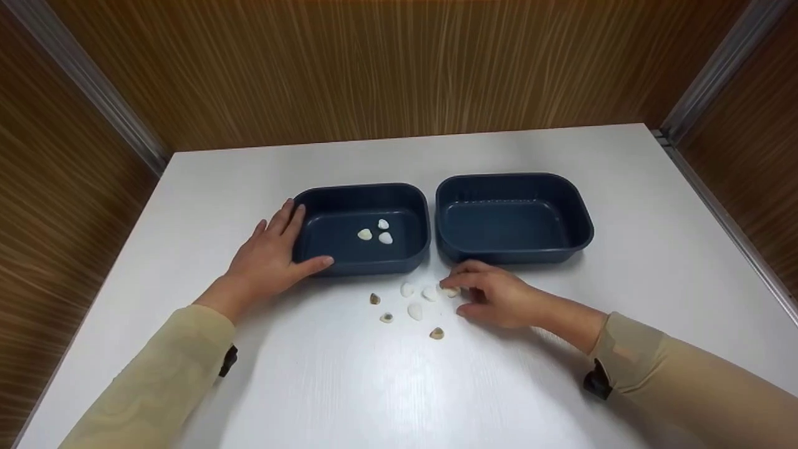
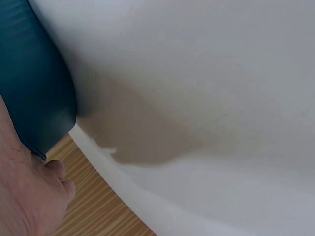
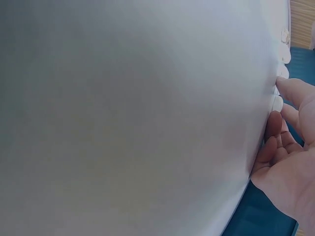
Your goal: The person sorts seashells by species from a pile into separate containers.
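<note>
Spread along the near left corner of the left blue tray, my left hand rests with fingers on the left rim and thumb at the front rim. Three pale shells lie in that tray. My right hand is low over the table, its fingertips touching a shell and its thumb apart from it. White shells lie to its left. The right wrist view has my right hand with a white shell between its fingers and thumb, not visibly lifted.
A second blue tray, with no shells in it, stands right of the first, beyond my right hand. Small brown-marked shells lie on the white table in front of the trays. Wood-patterned panels enclose the back and sides.
</note>
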`<control>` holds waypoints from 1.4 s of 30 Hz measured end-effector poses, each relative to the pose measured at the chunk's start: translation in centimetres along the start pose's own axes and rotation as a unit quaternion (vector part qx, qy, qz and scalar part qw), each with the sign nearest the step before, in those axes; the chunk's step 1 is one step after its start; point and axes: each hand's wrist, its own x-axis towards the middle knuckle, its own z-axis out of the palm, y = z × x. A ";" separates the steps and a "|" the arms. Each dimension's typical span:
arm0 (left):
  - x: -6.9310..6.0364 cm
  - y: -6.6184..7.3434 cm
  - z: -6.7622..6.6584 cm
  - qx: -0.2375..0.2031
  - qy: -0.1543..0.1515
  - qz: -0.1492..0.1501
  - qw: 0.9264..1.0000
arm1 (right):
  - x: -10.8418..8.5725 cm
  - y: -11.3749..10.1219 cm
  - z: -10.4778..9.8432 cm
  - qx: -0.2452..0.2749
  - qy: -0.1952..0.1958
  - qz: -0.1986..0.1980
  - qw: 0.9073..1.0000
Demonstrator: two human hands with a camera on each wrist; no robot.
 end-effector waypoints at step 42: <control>0.0 0.1 0.0 0.000 0.001 -0.004 1.000 | 0.1 0.2 -0.5 0.019 0.001 -0.002 1.000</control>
